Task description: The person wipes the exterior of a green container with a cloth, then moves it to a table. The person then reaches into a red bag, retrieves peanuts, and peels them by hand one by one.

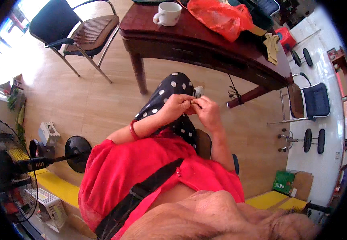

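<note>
Small item, too tiny for me to name from my remote head view, at the meeting fingertips of two bare hands, above the lap. I see the left hand and the right hand just beside each other, each grip drawn together at the tips and clamped on this item. Just beyond them is a whitish thing that I cannot identify. Beneath lies a trouser leg, black with white dots; a red bracelet circles the left wrist, and a red top is crossed by a black strap. Farther out, I view a dark reddish surface bearing a white mug, a crumpled red plastic bag and, at its right edge, a pale yellow glove. Chairs stand either side: a left chair and a right chair. Lower left, a black fan stands on the wood-toned floor.
</note>
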The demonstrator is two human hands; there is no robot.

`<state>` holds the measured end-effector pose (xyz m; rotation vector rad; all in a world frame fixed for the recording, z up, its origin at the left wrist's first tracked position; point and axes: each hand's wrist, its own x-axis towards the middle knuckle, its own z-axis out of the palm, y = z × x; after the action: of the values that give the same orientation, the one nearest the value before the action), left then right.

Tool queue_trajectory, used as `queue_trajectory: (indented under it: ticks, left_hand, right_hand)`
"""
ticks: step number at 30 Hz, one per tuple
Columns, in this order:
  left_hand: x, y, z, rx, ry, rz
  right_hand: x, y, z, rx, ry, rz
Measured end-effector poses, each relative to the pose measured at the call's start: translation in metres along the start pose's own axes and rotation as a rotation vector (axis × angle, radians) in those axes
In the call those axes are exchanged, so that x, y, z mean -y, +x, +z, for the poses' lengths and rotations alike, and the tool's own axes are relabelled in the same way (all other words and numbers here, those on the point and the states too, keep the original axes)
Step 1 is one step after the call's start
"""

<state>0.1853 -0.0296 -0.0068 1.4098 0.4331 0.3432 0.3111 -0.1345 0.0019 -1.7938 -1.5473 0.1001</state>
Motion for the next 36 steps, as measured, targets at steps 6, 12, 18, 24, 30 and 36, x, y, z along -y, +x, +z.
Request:
queue_trajectory:
  ticks: [6, 12, 18, 24, 30, 36]
  left_hand:
    - [0.011, 0.022, -0.001, -0.004, -0.172, -0.062]
    - [0.006, 0.036, -0.014, -0.113, -0.534, -0.121]
    - [0.017, 0.060, -0.019, -0.113, -0.925, -0.137]
    - [0.010, 0.079, -0.024, -0.152, -1.071, -0.177]
    - [0.015, 0.081, -0.029, -0.148, -1.132, -0.248]
    - [0.042, 0.081, -0.040, -0.120, -1.157, -0.261]
  right_hand:
    - [-0.018, 0.010, -0.002, -0.001, 0.199, 0.160]
    - [-0.030, 0.041, 0.008, 0.012, 0.295, 0.170]
    - [-0.041, 0.065, 0.014, -0.099, 0.074, -0.072]
    - [-0.047, 0.086, 0.004, -0.039, 0.219, -0.059]
    - [-0.059, 0.087, 0.010, 0.067, 0.371, 0.075]
    - [-0.053, 0.091, 0.018, 0.147, 0.332, 0.098]
